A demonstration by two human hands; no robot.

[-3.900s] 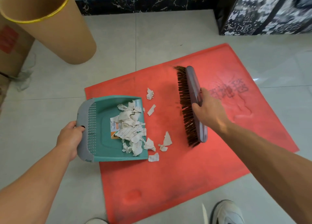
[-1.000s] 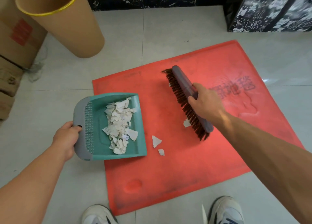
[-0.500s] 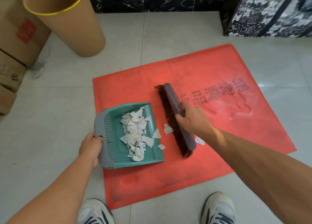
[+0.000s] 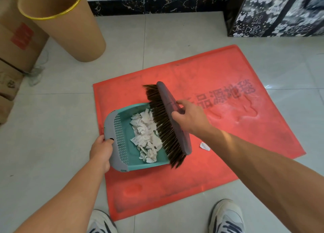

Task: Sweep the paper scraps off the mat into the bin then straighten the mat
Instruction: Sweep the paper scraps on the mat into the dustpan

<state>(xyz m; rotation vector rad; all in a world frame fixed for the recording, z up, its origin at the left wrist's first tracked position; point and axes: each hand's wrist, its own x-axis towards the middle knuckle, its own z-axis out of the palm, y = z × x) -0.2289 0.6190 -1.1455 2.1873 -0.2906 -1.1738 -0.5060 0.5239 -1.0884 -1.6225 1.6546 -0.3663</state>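
A red mat (image 4: pixel 219 127) lies skewed on the tiled floor. On its left part sits a teal dustpan (image 4: pixel 129 155) with a grey back, holding a heap of white paper scraps (image 4: pixel 145 134). My left hand (image 4: pixel 101 152) grips the dustpan's grey back edge. My right hand (image 4: pixel 189 118) grips the grey back of a hand brush (image 4: pixel 168 120), whose brown bristles lie over the pan's open lip against the scraps. One loose scrap (image 4: pixel 204 146) lies on the mat just right of the brush. The tan cylindrical bin (image 4: pixel 66 27) stands at the far left.
Cardboard boxes (image 4: pixel 12 53) are stacked at the left edge beside the bin. A black-and-white patterned case (image 4: pixel 277 11) stands at the far right by the wall. My two shoes (image 4: pixel 226 217) are at the mat's near edge.
The brush has swept left from the mat's middle onto the dustpan's lip, pushing the loose scraps in. The dustpan has shifted right, further onto the mat. One scrap stays behind the brush.
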